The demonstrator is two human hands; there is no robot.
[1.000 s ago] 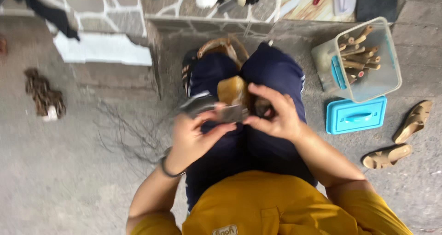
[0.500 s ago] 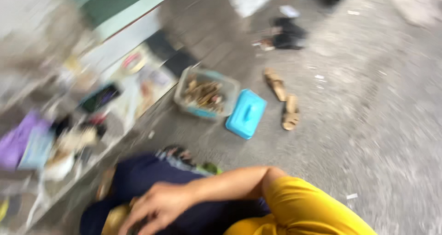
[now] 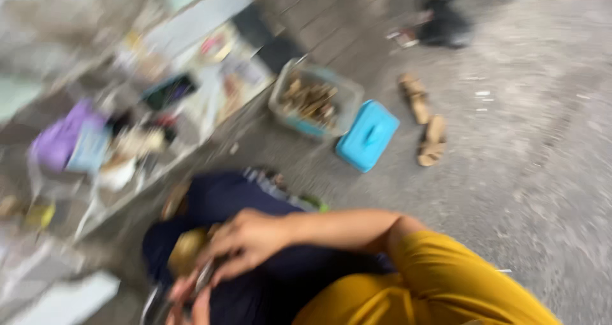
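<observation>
Right hand (image 3: 252, 239) lies curled over a small tan rounded object (image 3: 186, 252) on the dark-trousered lap, touching it; left hand (image 3: 191, 299) sits just below, fingers bent, grip too blurred to tell; a clear plastic box of brown pieces (image 3: 313, 102) stands beside its turquoise lid (image 3: 368, 136)

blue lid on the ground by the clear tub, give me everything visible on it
The blue lid is a rounded rectangle of bright turquoise, plastic by its look, with a raised handle bar along its middle. It lies flat on the grey concrete floor, set at a slant in the view. One corner sits right by the clear plastic tub of brown pieces; blur hides whether they touch. A pair of tan sandals lies apart on its other side. Neither hand is near it. Fine detail is lost to motion blur.
</observation>
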